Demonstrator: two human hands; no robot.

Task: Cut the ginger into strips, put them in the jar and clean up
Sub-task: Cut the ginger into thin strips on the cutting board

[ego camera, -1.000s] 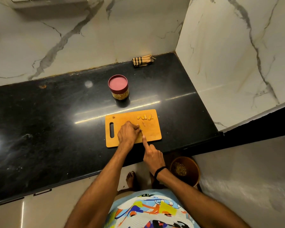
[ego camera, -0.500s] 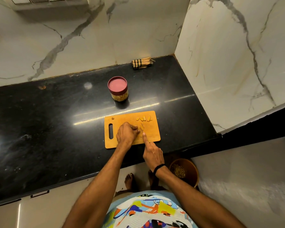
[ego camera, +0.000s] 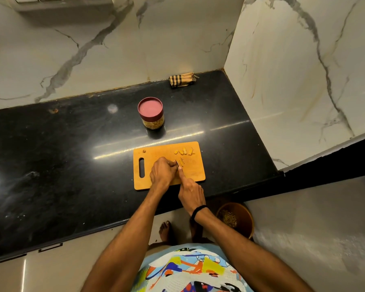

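Bare forearms, black wristband [ego camera: 199, 210], colourful abstract-print shirt [ego camera: 190, 268].

Home kitchen: black stone surface [ego camera: 51, 165], marble-look wall tiles [ego camera: 93, 49] beyond left hand [ego camera: 162, 173] and right hand [ego camera: 191, 192], cutting board [ego camera: 194, 172] under them, bare foot [ego camera: 165, 230] below.

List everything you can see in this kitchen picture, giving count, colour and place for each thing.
countertop: one, black, below marble walls
cutting board: one, orange-brown, near front edge
ginger pieces: four or five, yellow, board's far right
ginger strips: few, pale, beside blade
knife: one, only blade tip shows, between hands
jar: one, red lid, behind board
cloth: one, striped, folded, at back wall
bin: one, brown, floor, right
left hand: one, on board, fingers curled
right hand: one, black wristband, grips knife, forefinger straight
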